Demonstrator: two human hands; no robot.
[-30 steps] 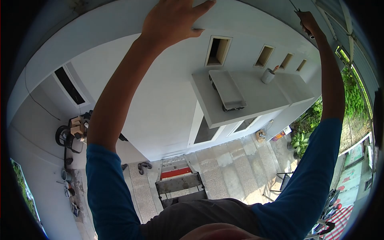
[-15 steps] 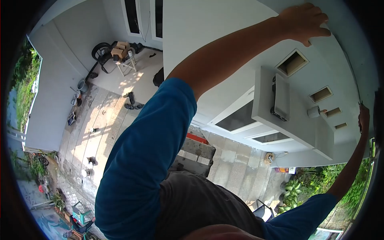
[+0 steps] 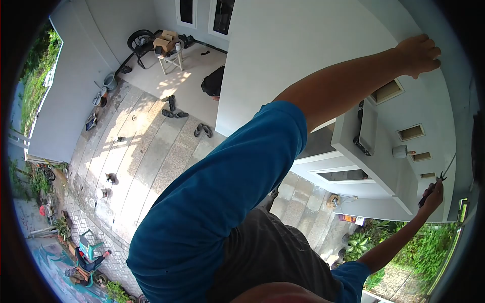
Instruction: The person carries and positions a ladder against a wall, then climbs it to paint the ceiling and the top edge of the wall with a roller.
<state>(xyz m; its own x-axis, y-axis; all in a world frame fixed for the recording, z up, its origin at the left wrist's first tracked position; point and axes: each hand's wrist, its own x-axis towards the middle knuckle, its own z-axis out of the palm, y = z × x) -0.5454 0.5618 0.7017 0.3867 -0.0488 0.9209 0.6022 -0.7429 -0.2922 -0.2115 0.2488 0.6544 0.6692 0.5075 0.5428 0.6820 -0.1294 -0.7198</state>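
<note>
My left hand (image 3: 420,54) reaches up to the top edge of the white wall (image 3: 283,45), its fingers spread and slightly bent against the surface. Nothing can be made out in it. At the far right, my right hand (image 3: 433,197) is closed around the dark handles of a pair of pliers (image 3: 428,194). The jaws point up, and a thin wire (image 3: 449,164) extends upward from them. Whether the jaws grip the wire is too small to tell.
Below are a wall ledge (image 3: 371,166) with a long box-like fixture (image 3: 367,129), a small cup-shaped fixture (image 3: 400,151) and square wall openings (image 3: 411,132). Sandals (image 3: 203,131) lie on the paving. A person (image 3: 213,83) is partly behind the wall; another (image 3: 83,267) sits lower left.
The view has shifted. My left hand now appears farther right and lower. My right hand has come down and inward with the pliers, and the wire at their jaws shows more clearly.
</note>
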